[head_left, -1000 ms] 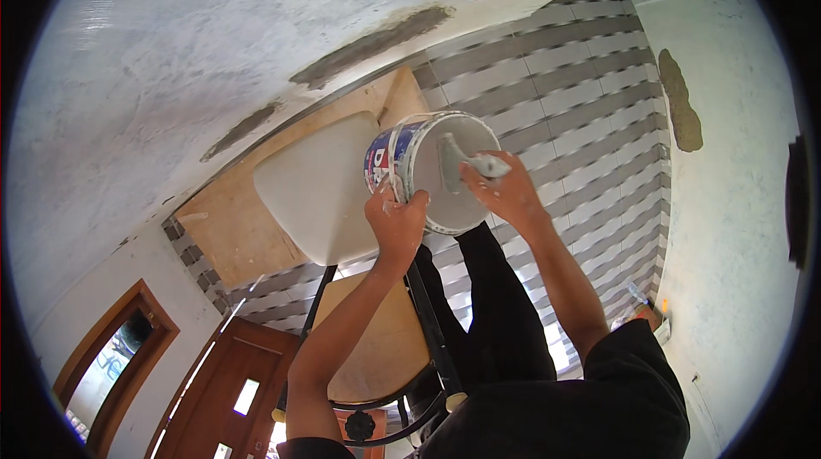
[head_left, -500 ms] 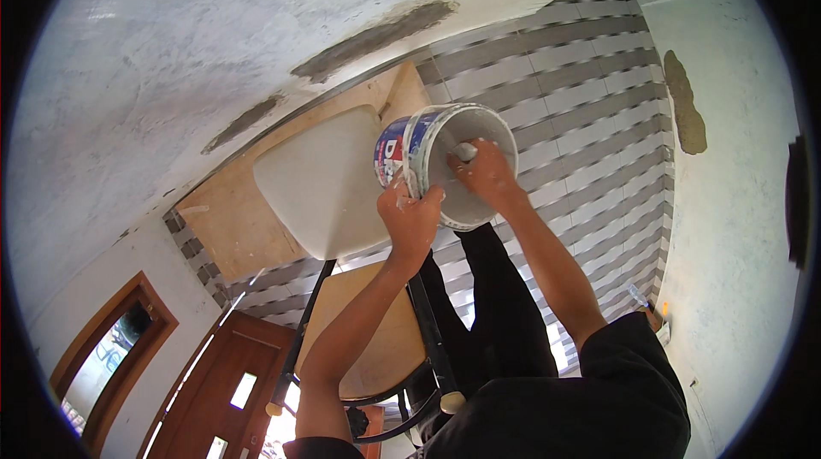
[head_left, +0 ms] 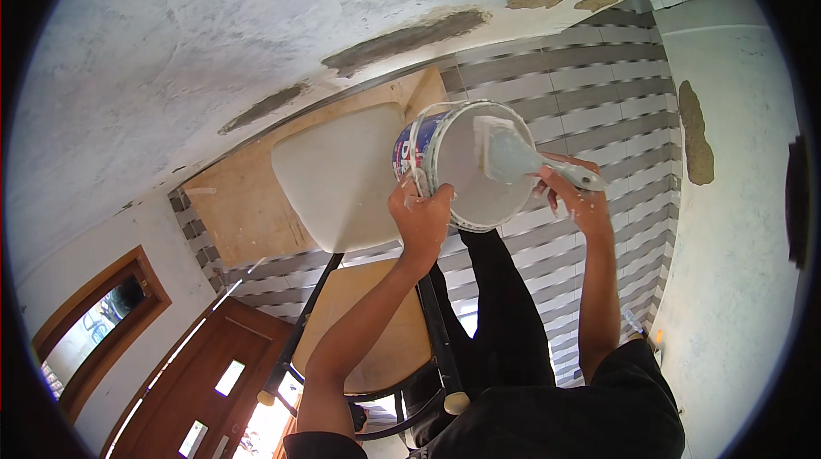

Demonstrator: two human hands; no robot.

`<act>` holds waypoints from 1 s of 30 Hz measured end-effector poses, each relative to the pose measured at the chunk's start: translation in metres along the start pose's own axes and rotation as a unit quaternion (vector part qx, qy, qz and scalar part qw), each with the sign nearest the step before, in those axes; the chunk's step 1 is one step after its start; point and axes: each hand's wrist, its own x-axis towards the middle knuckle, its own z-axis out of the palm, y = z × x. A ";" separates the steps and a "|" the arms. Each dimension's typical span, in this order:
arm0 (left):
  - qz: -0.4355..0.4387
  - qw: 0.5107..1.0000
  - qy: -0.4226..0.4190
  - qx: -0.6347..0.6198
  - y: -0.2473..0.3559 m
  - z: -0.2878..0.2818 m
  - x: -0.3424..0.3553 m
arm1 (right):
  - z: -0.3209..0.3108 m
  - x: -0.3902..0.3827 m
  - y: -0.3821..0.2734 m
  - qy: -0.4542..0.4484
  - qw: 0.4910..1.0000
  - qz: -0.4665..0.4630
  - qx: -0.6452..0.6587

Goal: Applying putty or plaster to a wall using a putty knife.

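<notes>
A white plastic bucket [head_left: 403, 149] with a blue and red label is tipped so that its wide mouth faces up and to the right. My left hand [head_left: 422, 218] is closed on the bucket's near-left side, by its rim and wire handle. In my right hand [head_left: 580, 195] is the pale handle of a putty knife [head_left: 511, 156], held over the bucket's mouth. White paste coats the broad blade's far edge. Pale smears mark the fingers of both hands. How much paste lies inside the bucket cannot be made out.
A chair [head_left: 363, 322] with a tan back and black frame stands below my left forearm, its pale seat [head_left: 338, 181] beyond. Behind it lies a wooden board [head_left: 231, 215]. The plastered wall [head_left: 214, 40] has bare grey patches. Striped tiles [head_left: 581, 125] cover the floor.
My right hand has come out of the bucket and moved right, bringing the putty knife's blade into sight. The bucket and my left hand have shifted slightly right in the picture.
</notes>
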 end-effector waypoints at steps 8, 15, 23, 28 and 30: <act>-0.008 1.000 0.027 0.009 0.023 -0.023 -0.002 | -0.008 -0.021 -0.024 -0.025 0.985 -0.147 -0.082; 0.019 0.999 0.042 0.006 0.025 -0.045 -0.002 | 0.002 -0.038 -0.063 0.017 0.919 -0.377 -0.116; 0.198 0.962 0.056 0.177 0.020 -0.070 -0.005 | 0.010 -0.052 -0.081 -0.020 0.870 -0.458 -0.180; 0.308 0.893 0.040 0.326 -0.004 -0.092 0.002 | 0.047 -0.016 -0.030 -0.056 0.919 -0.342 -0.189; 0.079 0.988 0.077 0.105 -0.009 -0.094 0.005 | 0.049 -0.016 -0.019 -0.062 0.917 -0.345 -0.192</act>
